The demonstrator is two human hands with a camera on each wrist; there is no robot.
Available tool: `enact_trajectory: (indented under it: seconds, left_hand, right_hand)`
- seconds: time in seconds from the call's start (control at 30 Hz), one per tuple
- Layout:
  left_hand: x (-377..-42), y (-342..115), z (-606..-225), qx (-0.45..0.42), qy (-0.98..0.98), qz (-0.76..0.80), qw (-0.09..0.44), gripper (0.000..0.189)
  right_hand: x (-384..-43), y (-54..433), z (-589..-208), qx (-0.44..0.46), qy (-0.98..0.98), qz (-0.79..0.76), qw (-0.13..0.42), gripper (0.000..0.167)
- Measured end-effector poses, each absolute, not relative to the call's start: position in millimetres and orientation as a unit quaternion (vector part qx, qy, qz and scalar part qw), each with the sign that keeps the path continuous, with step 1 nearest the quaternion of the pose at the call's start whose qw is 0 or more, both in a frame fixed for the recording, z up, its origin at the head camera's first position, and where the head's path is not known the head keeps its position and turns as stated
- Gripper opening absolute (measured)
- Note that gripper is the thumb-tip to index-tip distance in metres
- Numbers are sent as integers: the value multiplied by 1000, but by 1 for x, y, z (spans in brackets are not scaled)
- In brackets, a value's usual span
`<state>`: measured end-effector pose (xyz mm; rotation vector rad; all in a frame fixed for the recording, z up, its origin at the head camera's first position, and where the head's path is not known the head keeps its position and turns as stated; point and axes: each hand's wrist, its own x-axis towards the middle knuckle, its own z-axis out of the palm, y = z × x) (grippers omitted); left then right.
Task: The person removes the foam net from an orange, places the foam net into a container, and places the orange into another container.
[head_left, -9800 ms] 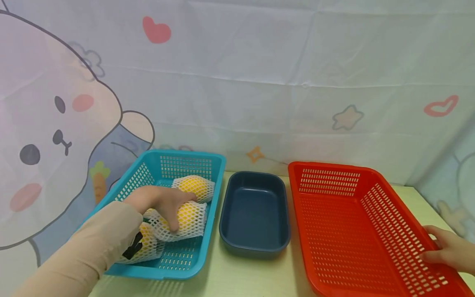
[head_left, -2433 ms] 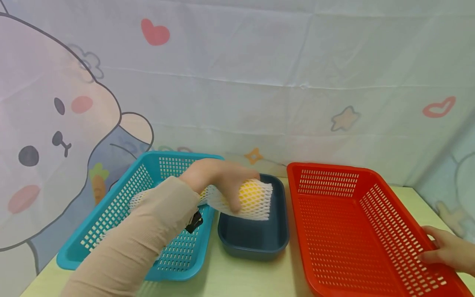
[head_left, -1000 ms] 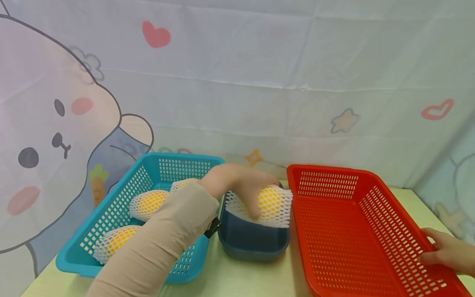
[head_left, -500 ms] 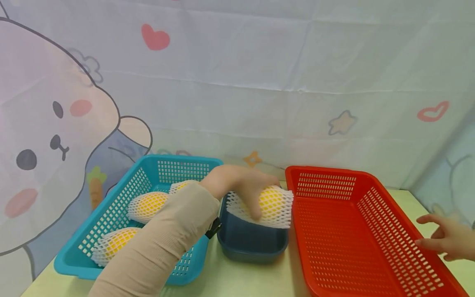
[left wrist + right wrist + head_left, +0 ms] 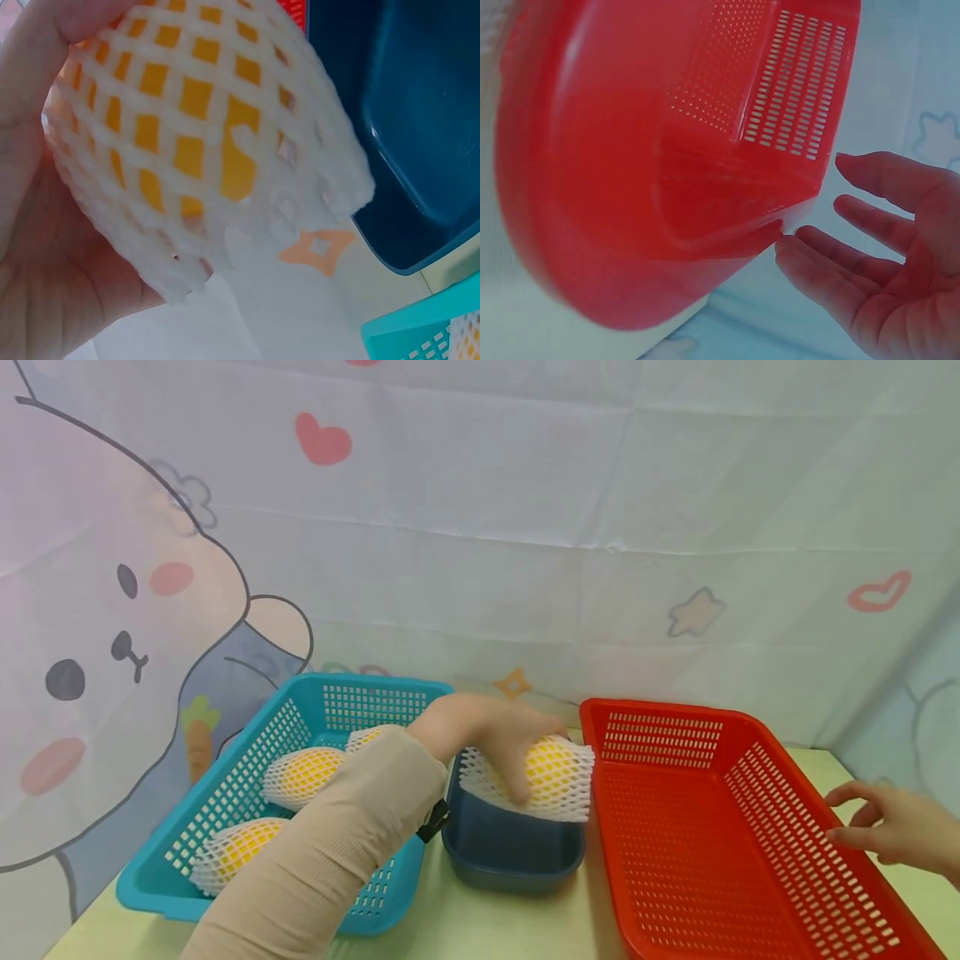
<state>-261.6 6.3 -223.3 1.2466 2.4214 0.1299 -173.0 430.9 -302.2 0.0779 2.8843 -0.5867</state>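
My left hand (image 5: 495,727) grips a yellow fruit in a white foam net (image 5: 558,777), thumb on the near side. Hand and fruit are over the dark blue tray (image 5: 513,852), the net's right end overlapping the red basket's left rim in the head view. In the left wrist view, the netted fruit (image 5: 191,97) fills the palm, its loose net edge sticking out past it. Beside the right rim of the red basket (image 5: 690,835), my right hand (image 5: 900,827) holds nothing. Its fingers are loosely bent, with fingertips close to the rim in the right wrist view.
A teal basket (image 5: 375,697) at the left holds more netted yellow fruit (image 5: 303,777), partly hidden by my left sleeve. The dark tray stands between the two baskets on a pale table (image 5: 480,927). A printed cloth (image 5: 480,593) hangs behind them.
My left hand earlier reached into the teal basket, then carried a netted fruit right over the tray, staying there this last second. My right hand has let go of the red basket's rim.
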Motion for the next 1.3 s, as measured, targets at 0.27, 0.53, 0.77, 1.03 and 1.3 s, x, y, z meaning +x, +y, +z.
enact_trajectory:
  seconds: [0.27, 0.53, 0.77, 1.03, 1.3]
  left_hand:
    - [-261, 6, -223, 451, 868, 48, 204, 69]
    - [-262, 7, -225, 457, 865, 57, 199, 65]
    - [-261, 8, -224, 460, 864, 57, 196, 63]
    - [-261, 8, -224, 454, 867, 58, 197, 64]
    - [-261, 10, -226, 471, 861, 50, 186, 62]
  right_hand:
    - [-177, 420, -296, 18, 973, -214, 91, 48]
    - [-181, 407, -290, -11, 962, -249, 108, 47]
    - [-183, 394, -286, -42, 958, -267, 99, 47]
    - [-185, 371, -286, -117, 935, -328, 72, 37]
    - [-184, 347, -282, -139, 935, -319, 69, 34]
